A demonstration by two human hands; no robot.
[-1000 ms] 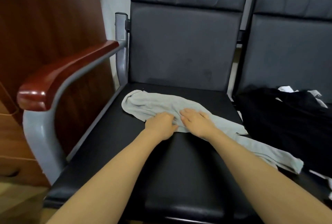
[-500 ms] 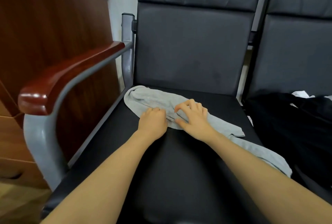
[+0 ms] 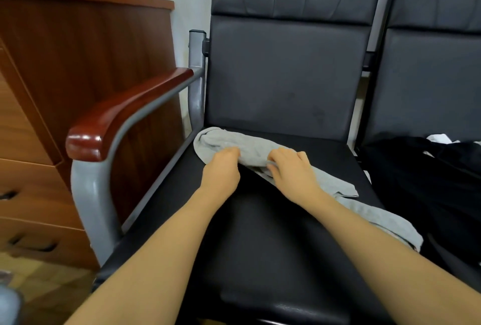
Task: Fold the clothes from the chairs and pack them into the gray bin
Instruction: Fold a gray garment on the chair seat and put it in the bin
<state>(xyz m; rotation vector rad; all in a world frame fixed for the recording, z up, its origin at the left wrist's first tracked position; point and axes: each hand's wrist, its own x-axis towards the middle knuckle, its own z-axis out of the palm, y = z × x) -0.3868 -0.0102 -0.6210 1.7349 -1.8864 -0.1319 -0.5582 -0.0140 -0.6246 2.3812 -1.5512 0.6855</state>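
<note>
Head camera looks forward and down, close over the chair seat [image 3: 260, 259].

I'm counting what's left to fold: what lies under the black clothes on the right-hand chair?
White fabric peeks out at the far edge of the black clothes, and another white bit shows at their left edge. How much more lies beneath is hidden by the pile.

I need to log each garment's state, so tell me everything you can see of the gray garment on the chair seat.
The gray garment is a light gray, soft knit-looking piece, long and narrow, lying rumpled across the black chair seat, from its back left corner toward its right edge. Its left end is bunched into a rounded fold. The left hand and right hand both curl their fingers into its middle.
</note>
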